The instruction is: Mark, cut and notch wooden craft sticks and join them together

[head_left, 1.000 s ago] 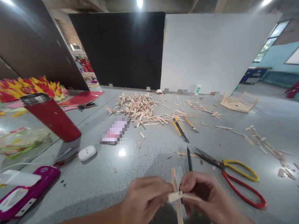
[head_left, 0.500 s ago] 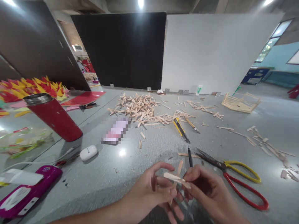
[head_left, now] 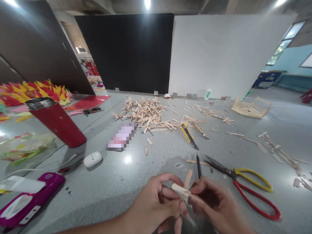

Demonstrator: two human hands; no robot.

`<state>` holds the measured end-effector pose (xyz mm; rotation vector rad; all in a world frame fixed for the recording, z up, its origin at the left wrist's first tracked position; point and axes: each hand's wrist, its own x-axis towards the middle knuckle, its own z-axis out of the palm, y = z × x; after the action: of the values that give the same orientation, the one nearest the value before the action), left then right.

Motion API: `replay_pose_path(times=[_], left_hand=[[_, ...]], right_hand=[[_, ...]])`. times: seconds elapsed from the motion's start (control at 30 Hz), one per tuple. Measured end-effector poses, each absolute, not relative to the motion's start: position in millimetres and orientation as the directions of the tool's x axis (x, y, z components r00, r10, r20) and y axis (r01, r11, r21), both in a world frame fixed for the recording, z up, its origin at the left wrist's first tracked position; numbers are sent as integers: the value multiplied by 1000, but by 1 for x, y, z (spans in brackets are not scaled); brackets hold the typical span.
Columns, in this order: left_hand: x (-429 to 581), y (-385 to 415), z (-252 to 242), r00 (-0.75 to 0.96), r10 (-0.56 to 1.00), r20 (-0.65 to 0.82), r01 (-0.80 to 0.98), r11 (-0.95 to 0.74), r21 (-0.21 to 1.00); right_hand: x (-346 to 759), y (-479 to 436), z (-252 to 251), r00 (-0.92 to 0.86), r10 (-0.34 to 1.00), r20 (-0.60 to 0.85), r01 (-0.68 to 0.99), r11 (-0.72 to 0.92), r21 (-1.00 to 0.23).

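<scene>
Low in the middle of the view, my left hand (head_left: pixel 156 204) and my right hand (head_left: pixel 214 204) both pinch a small cross of two wooden craft sticks (head_left: pixel 184 188). One stick points up and away, the other lies across it toward the right. Fingers of both hands curl closed around the sticks. Just beyond the hands a black pen (head_left: pixel 198 165) lies on the grey table (head_left: pixel 117 185), and scissors with yellow and red handles (head_left: pixel 246 185) rest to the right.
A heap of wooden sticks (head_left: pixel 146 113) covers the table's middle, with a yellow utility knife (head_left: pixel 188 135) beside it. A red tumbler (head_left: pixel 57 122), a white earbud case (head_left: pixel 92 159) and a magenta case (head_left: pixel 26 200) sit at left. A stick frame (head_left: pixel 251 107) stands far right.
The stick cross was turned in my hands: the long stick stood upright, then tilted, and the cross piece now lies slanted. My left fingers opened briefly and have closed back onto it.
</scene>
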<state>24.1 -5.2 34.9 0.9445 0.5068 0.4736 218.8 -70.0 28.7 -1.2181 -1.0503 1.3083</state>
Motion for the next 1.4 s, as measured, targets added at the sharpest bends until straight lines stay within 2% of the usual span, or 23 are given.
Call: replay_pose_path(times=[0.1,0.43,0.67,0.83,1.07,1.27,1.4], left_hand=[[24,-8,37,782,579,-233,-128,515,848],[23,-11,38,750,617,-239,-71,435,898],[23,-13,34,643,742,-189,-145,360,922],[22,-13,31,668,714,-209,-80,348,934],[23,-11,32,663,733,-152,-162,338,927],[21,-12,27,660,725,-197,-90,337,937],[20,-15,19,645,747,-160,-57,256,965]], right_hand=[[212,-74,28,98,991,-86,-127,-73,-989],[213,-70,26,23,998,-51,-121,-48,-992],[220,-63,30,-107,991,-86,-48,-91,-995],[224,-62,24,-131,989,-72,-103,-86,-991],[224,-62,24,-142,988,-55,-85,-67,-994],[224,-63,15,-84,995,-46,79,-39,-996],[221,-65,12,-47,998,-34,140,-27,-990]])
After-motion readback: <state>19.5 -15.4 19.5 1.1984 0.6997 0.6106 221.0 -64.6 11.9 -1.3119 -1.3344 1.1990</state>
